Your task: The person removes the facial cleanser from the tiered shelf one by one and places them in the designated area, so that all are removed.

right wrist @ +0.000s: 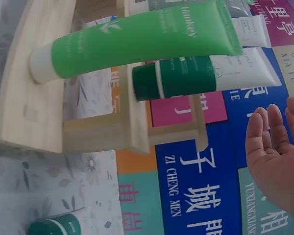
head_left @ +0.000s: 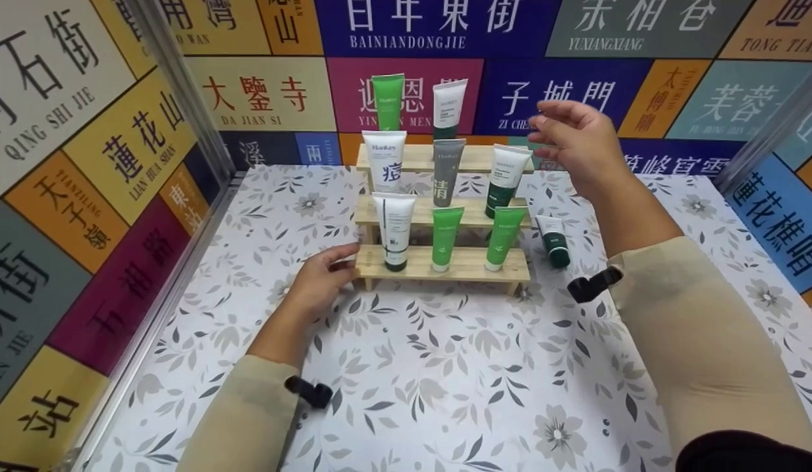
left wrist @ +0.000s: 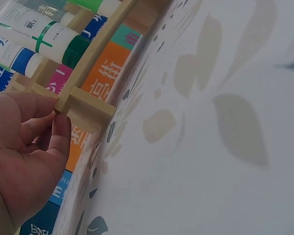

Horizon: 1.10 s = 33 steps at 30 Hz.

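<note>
A three-tier wooden display stand (head_left: pixel 445 267) carries upright cosmetic tubes. My left hand (head_left: pixel 321 280) pinches the left end of its lowest step, thumb and fingertips at the wooden corner in the left wrist view. My right hand (head_left: pixel 576 141) is raised beside the top step's right end, fingers loosely bent and holding nothing. On the top step stand a green tube (head_left: pixel 387 103) and a white-and-dark-green tube (head_left: pixel 449 108). The middle step bears a white tube (head_left: pixel 385 160), a grey tube (head_left: pixel 449 172) and another white-and-green tube (head_left: pixel 506 178). A white tube (head_left: pixel 395 229) and two small green tubes (head_left: pixel 446 237) occupy the bottom step.
To the right of the stand, a small white-and-dark-green tube (head_left: pixel 553 241) lies on the floral-patterned table cover (head_left: pixel 445 367). Panels with printed street names (head_left: pixel 406 29) rise behind, and more line the left (head_left: pixel 84 196) and right sides.
</note>
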### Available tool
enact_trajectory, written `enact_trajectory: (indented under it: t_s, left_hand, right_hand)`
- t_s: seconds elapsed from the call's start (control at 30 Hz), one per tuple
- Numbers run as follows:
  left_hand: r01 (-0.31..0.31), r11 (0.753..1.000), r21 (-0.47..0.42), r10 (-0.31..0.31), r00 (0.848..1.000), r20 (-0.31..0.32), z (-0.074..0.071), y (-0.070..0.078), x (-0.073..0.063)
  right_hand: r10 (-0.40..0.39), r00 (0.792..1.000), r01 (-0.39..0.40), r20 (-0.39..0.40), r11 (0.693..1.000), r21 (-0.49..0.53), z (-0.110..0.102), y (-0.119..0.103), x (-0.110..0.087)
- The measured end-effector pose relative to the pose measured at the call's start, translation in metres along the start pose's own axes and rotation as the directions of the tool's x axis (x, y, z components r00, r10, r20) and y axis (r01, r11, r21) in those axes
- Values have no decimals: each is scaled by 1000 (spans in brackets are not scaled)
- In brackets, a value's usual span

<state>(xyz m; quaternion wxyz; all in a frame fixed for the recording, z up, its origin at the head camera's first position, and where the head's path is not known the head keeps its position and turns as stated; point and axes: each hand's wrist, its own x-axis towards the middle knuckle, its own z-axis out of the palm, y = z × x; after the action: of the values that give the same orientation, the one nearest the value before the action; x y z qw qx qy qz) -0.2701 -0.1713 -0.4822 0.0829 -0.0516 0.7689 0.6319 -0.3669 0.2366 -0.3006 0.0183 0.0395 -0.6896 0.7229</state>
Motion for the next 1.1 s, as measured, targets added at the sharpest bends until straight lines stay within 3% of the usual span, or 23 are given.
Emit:
enact_trajectory:
  t_s: [0.4,0.77,1.1]
  left_hand:
    - [20,1000,-18,-19,1000,19,-1,1,-1]
    - [-13,998,-54,15,999,29,-1,1,-2]
    - [1,1000,-27,-1,1000,21,0,0,1]
  right_hand:
    - [0,998,-1,58,1000,19,33,-25,11]
    - [-20,995,21,96,1000,-2,56,-35,22]
    - [-11,995,15,101,999,-37,61,-35,25]
